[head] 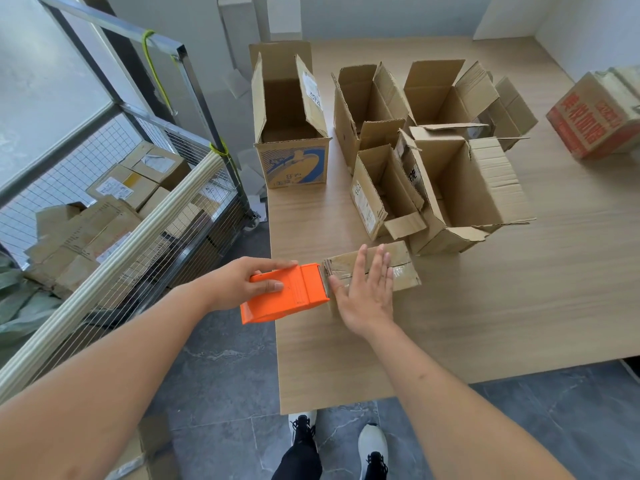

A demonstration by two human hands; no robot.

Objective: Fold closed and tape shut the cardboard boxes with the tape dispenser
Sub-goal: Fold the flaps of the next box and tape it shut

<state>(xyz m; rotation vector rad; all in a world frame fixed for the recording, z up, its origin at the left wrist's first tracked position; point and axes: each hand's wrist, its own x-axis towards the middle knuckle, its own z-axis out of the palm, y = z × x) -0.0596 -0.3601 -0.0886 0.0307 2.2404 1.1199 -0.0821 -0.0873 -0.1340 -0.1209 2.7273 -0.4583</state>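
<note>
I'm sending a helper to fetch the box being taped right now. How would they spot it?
On the wooden table, look at the near left edge. The small flat box lies under the right hand, beside the orange tape dispenser. Unlike its neighbours, its flaps are closed.

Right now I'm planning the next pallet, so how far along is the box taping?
Done: nothing finished on the table that I can confirm. In hand: the right hand presses the small box flat, while the left hand holds the orange tape dispenser at its edge. Left: five open boxes behind.
</note>
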